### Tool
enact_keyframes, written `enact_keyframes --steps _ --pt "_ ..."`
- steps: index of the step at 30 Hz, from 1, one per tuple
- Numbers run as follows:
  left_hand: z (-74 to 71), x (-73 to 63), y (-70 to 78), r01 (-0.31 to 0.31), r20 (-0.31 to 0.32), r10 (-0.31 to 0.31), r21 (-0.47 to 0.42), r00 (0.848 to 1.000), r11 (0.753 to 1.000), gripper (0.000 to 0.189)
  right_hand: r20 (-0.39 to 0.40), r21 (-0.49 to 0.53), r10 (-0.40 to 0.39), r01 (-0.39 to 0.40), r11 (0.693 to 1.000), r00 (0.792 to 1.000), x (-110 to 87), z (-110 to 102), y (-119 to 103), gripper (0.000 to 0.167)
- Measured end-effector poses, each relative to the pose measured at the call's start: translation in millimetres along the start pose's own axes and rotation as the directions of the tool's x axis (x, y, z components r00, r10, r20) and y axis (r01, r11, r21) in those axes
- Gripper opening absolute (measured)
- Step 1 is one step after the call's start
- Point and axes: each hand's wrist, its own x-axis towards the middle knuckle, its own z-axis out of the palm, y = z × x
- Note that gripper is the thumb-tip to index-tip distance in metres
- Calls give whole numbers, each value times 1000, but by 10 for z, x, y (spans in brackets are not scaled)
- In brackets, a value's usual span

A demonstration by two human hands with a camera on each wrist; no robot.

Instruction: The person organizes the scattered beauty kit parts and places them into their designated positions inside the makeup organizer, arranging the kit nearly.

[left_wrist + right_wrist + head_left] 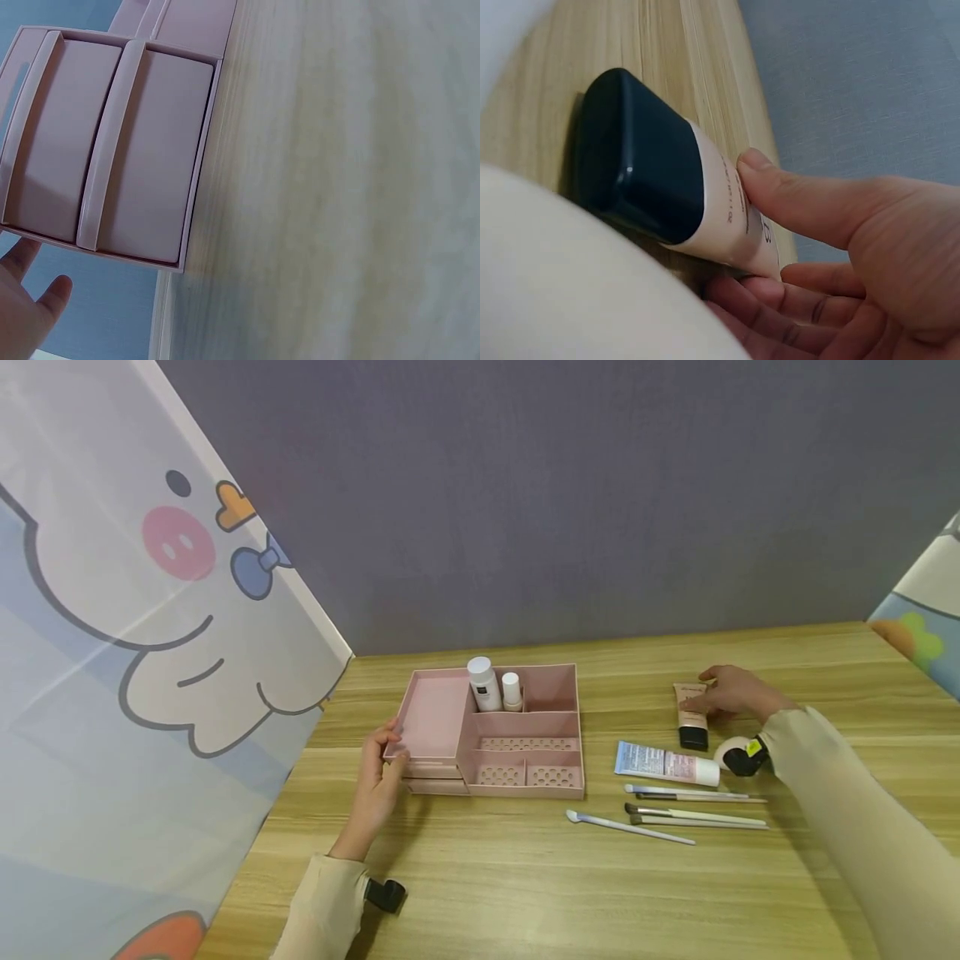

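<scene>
My right hand (738,692) pinches a beige cream tube (691,720) with a black cap, lying on the table. In the right wrist view the thumb presses the printed face of the tube (724,199) and fingers curl beneath its far end. At the left, my left hand (380,787) rests against the left side of a pink desktop organizer (431,714), its thumb near the front corner. The left wrist view shows two drawer fronts of the organizer (154,157), with the fingers partly hidden behind it. A white-capped bottle (485,687) and a smaller bottle (512,691) stand inside.
A blue-and-pink tube (666,764) lies nearest the beige one. Several makeup brushes (697,814) lie in front of it, one (633,827) apart toward the organizer. A pale round item (729,748) is partly covered by the right wrist camera. A grey partition (570,527) stands behind the table.
</scene>
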Motion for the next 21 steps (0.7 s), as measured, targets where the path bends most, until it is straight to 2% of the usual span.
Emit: enact_keyframes --steps 9,15,21 --pt "-8 -23 1 55 19 -55 7 998 998 20 53 94 24 -29 995 998 18 -6 -6 84" --pt "-9 -21 -5 50 23 -50 5 998 999 20 8 73 11 -12 997 1000 22 14 -19 83" --pt "-12 -18 -6 32 18 -33 12 999 999 20 -18 137 15 -13 990 1000 50 40 -10 76"
